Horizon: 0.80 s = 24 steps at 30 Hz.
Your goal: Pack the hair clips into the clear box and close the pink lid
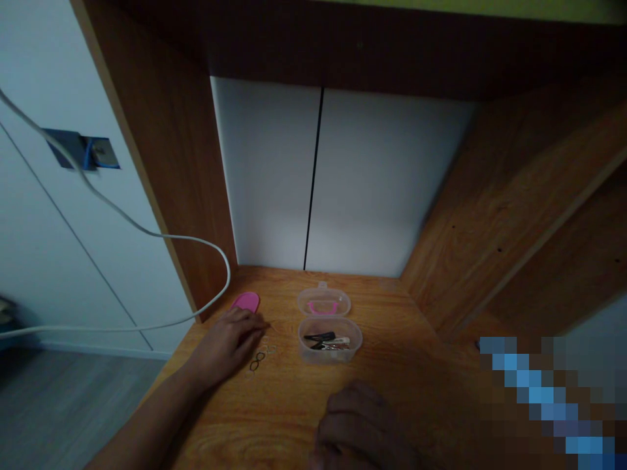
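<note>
Wooden tabletop [274, 411] with an open clear box [313, 356] of small clips [321, 337]

A pale back panel [382, 183], split by 1 dark line, stands behind the tabletop, with 2 wooden side panels flanking it, 1 on the left [161, 150] and 1 on the right [470, 209]. A white cable [228, 271] loops across the left panel.

The right hand [360, 424] is at the near edge of the view, in front of the box and apart from it. It is dark and blurred, its fingers bent; whether they hold anything I cannot tell. The left hand [230, 343] is low over the tabletop to the left of the box, fingers close together and lightly curled, reaching the near side of a pink oval piece [247, 301]; whether they grip anything is hidden.

The box sits near the middle, its lid [306, 303] folded back toward the back panel, a pink strip [323, 308] showing there. Inside, dark, white and metallic clips lie in a heap. Between left hand and box are pale loops [269, 350] and, slightly nearer, 1 dark figure-8 loop [257, 361].
</note>
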Each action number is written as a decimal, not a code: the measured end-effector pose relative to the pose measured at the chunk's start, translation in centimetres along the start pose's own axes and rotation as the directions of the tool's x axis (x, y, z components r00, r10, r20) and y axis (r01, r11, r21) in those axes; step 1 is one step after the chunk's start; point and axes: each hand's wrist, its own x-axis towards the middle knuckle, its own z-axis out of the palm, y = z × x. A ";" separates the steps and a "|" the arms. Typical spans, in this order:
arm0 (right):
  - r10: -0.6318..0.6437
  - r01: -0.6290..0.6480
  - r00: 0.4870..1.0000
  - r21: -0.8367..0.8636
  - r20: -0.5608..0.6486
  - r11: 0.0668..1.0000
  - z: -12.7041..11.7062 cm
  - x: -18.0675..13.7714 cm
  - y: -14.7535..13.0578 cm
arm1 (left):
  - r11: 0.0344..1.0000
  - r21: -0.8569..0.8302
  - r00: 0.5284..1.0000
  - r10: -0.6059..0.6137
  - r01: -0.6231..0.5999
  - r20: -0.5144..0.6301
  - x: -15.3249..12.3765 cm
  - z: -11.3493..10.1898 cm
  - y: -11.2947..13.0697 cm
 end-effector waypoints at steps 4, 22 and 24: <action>-0.111 0.111 0.994 -0.117 0.010 0.987 0.5 0.9 1.9 | 0.999 0.038 0.999 -0.025 0.024 0.022 0.1 0.4 -0.1; 0.112 -0.113 0.992 0.026 0.054 0.993 0.3 0.3 2.6 | 1.000 0.008 0.986 0.002 -0.004 0.164 -0.8 -2.5 1.2; 0.122 -0.124 0.991 0.025 0.063 0.992 0.3 0.3 2.6 | 0.998 -0.056 0.978 0.010 0.001 0.208 -1.0 -3.2 1.0</action>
